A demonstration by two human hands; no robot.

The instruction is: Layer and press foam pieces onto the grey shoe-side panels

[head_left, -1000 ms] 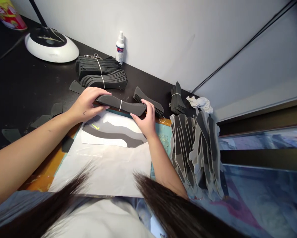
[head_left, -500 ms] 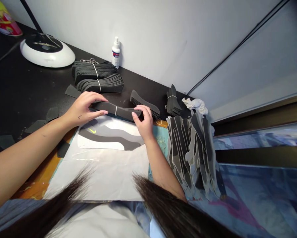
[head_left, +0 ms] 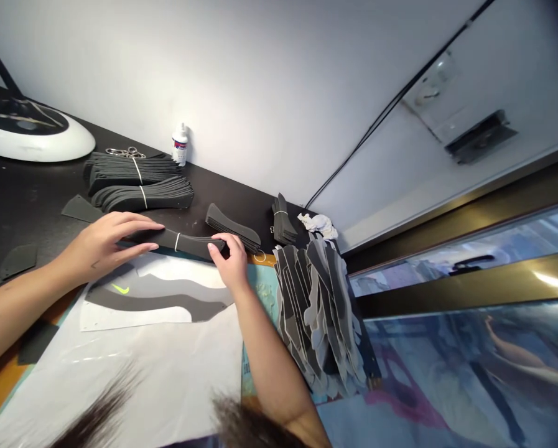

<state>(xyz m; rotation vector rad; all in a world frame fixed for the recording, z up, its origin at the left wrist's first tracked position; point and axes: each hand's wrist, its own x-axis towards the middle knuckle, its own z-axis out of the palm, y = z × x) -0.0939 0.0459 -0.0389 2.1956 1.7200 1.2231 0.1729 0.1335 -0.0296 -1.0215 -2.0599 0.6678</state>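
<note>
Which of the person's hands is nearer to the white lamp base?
Left. The left hand rests right of the white lamp base; the right hand sits farther right, holding the banded bundle.

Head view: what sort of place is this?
Probably a footwear workshop bench: left hand and right hand hold a banded bundle of dark cut pieces, more bundles behind, grey-white shoe-upper panels stacked beside.

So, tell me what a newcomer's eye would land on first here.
Mid-frame, the left hand and right hand grip a rubber-banded bundle of dark grey cut pieces at its two ends. Just nearer the person lies a grey-and-white shoe panel with a neon-green swoosh. To the right spreads a fanned pile of grey panels.
</note>
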